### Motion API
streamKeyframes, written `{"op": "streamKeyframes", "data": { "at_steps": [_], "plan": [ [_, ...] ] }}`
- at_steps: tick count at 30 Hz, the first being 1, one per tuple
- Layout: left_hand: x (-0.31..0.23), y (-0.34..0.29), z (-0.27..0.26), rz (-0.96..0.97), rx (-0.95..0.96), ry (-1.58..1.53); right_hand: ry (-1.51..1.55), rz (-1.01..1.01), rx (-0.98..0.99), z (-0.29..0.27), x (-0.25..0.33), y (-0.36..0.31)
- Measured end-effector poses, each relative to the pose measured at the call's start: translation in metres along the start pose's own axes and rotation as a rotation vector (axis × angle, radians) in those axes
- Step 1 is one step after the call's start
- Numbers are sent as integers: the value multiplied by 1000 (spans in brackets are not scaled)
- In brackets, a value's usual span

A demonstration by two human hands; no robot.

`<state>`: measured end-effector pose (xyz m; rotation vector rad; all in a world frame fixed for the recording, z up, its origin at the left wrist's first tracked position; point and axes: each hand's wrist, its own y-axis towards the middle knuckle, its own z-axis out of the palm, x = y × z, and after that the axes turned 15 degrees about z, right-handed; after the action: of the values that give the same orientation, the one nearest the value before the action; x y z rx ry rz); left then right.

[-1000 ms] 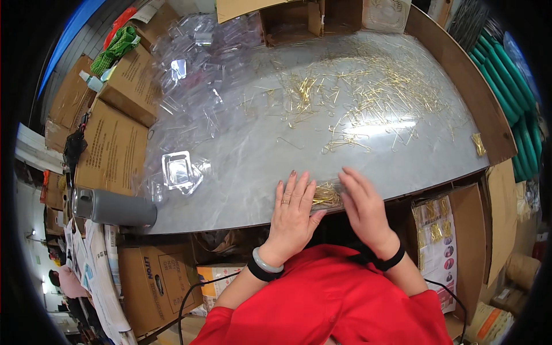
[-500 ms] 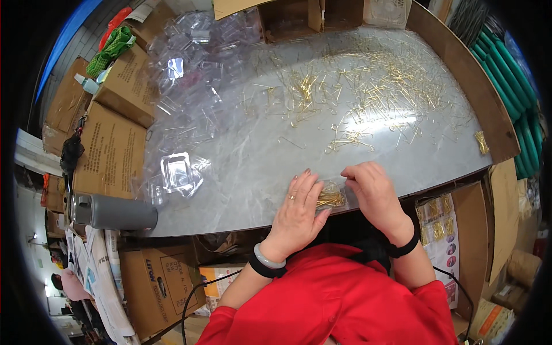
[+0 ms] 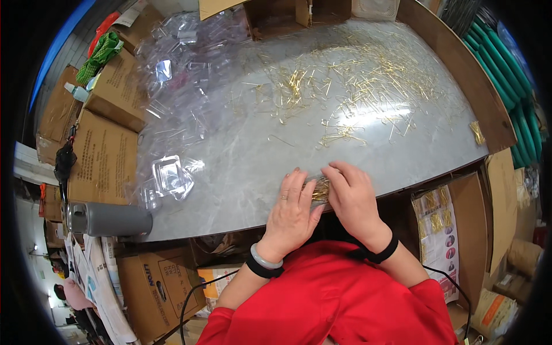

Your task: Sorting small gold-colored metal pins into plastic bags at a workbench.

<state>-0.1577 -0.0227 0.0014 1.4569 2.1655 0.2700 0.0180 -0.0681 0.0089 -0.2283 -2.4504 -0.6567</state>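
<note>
A small clear plastic box with gold wire hooks (image 3: 320, 190) inside lies at the near edge of the table, between my two hands. My left hand (image 3: 290, 215) lies along its left side, fingers close together and pointing away from me. From the right, my right hand (image 3: 355, 198) closes over the box, its thumb and forefinger bent at the far edge. Both palms hide most of the box, so its lid cannot be made out. Beyond my hands, loose gold wire hooks (image 3: 379, 86) are scattered over the grey tabletop (image 3: 230, 172).
Clear plastic boxes (image 3: 184, 109) are heaped on the left, beside cardboard cartons (image 3: 103, 155). A grey bottle (image 3: 112, 219) lies at the near left corner. One bundle of gold hooks (image 3: 477, 133) sits by the right cardboard wall (image 3: 460, 63). An open cardboard box (image 3: 466, 221) stands below the right edge.
My right hand has moved left and inward, and now covers the right part of the box. My left hand stays against the box. The whole view has shifted slightly.
</note>
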Motion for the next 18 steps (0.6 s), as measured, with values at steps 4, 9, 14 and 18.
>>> {"op": "streamKeyframes", "data": {
  "at_steps": [4, 9, 14, 18],
  "plan": [
    [0, -1, -1, -6, -9, 1, -14, 25, 54, -1, 8, 6],
    [-2, -2, 0, -18, -25, 16, 242, 187, 103, -5, -1, 9],
    [-6, 10, 0, -113, 63, -74, -19, 11, -39, 2, -1, 15],
    [-1, 0, 1, -135, 24, -76, -48, -111, 97, 18, 6, 15]
  ]
}}
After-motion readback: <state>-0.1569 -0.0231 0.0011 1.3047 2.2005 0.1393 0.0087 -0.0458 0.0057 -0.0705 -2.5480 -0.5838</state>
